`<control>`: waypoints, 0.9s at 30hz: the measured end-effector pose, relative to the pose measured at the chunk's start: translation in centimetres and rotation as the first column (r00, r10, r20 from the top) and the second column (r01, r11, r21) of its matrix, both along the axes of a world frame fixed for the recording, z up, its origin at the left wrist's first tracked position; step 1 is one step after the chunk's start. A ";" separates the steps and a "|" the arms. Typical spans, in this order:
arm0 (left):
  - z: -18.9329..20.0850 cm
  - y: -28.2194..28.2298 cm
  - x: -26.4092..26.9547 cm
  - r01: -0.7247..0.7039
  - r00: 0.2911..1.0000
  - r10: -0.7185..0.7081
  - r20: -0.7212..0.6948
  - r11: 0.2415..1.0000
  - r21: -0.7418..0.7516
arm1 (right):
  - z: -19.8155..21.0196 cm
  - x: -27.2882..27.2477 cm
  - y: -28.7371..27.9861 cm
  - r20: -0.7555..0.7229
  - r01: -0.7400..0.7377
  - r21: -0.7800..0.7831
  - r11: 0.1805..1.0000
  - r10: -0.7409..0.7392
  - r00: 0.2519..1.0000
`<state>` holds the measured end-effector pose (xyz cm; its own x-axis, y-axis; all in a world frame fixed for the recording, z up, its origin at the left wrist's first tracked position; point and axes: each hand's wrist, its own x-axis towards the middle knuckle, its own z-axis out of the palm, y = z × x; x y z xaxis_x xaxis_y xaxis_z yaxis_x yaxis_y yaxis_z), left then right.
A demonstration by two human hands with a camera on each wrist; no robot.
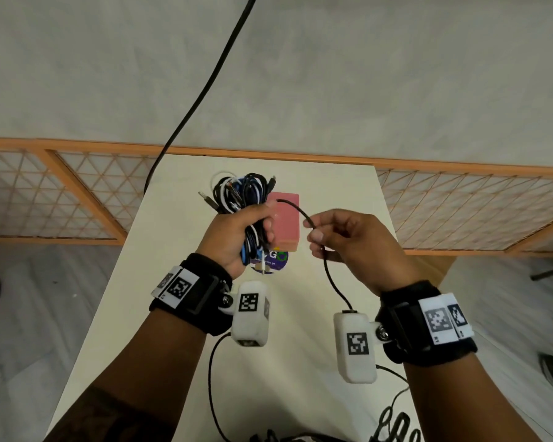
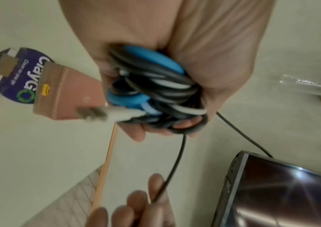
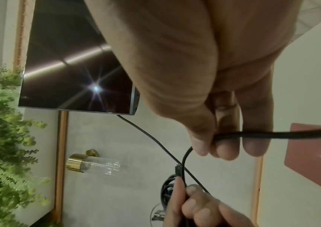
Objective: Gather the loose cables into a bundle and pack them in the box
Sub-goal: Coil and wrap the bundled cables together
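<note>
Gripping bundle (image 1: 248, 199) — left hand (image 1: 237, 237); wrist view shows white plug (image 2: 120, 114).

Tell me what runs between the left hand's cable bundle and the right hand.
In the head view, a single black cable arcs from the cable bundle in the left hand to the right hand, above the pink box.
</note>
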<state>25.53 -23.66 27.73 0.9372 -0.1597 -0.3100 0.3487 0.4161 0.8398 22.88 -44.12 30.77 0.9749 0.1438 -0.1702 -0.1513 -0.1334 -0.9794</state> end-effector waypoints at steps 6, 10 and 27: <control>0.3 -0.9 -1.2 0.193 0.975 -0.198 0.100 0.980 0.058 | 1.0 0.3 1.6 -0.013 0.130 0.209 0.969 -0.130 0.991; 0.3 -1.4 -1.5 0.190 0.970 -0.197 0.142 0.980 0.063 | 1.6 0.9 2.4 0.029 0.149 0.244 0.958 -0.160 0.987; 1.4 -2.0 0.2 -0.116 0.991 0.121 0.052 0.988 -0.098 | -2.4 -2.3 3.0 -0.197 -0.259 0.051 0.965 0.263 0.944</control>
<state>25.70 -25.61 29.09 0.9672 -0.0723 -0.2434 0.2440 0.5300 0.8121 20.54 -41.10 28.41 0.8488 0.3950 -0.3513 -0.3075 -0.1717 -0.9359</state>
